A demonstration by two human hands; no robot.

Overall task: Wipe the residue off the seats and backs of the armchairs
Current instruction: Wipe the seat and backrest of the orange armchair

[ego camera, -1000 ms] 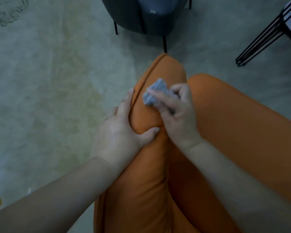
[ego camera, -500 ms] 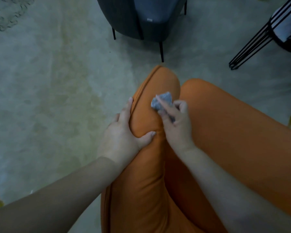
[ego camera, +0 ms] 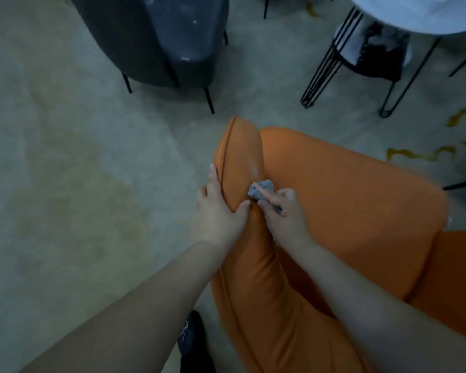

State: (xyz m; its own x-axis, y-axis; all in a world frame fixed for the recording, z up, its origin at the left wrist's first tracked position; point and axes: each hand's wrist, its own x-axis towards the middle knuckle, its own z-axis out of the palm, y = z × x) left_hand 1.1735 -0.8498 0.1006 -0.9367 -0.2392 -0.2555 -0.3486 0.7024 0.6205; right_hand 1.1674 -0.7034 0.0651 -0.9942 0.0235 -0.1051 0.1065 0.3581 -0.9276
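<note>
While left hand (ego camera: 218,214) clamps orange armrest (ego camera: 240,168) edge, right hand (ego camera: 283,214) pinches grey cloth (ego camera: 260,191), floor (ego camera: 78,170) alongside.

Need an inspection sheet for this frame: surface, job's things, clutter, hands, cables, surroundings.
Surface: orange armchair, with a pale streak on the arm's inner side, just beyond the cloth.
Job's things: crumpled grey cloth, pressed into the crease between arm and seat.
Clutter: nothing seen on the chair.
Hands: left hand grips the chair arm, thumb on top; right hand pinches the cloth.
Cables: nothing seen.
Surroundings: dark grey armchair ahead; round white table on black wire legs at upper right; stained concrete floor; dark shoe at the bottom.
</note>
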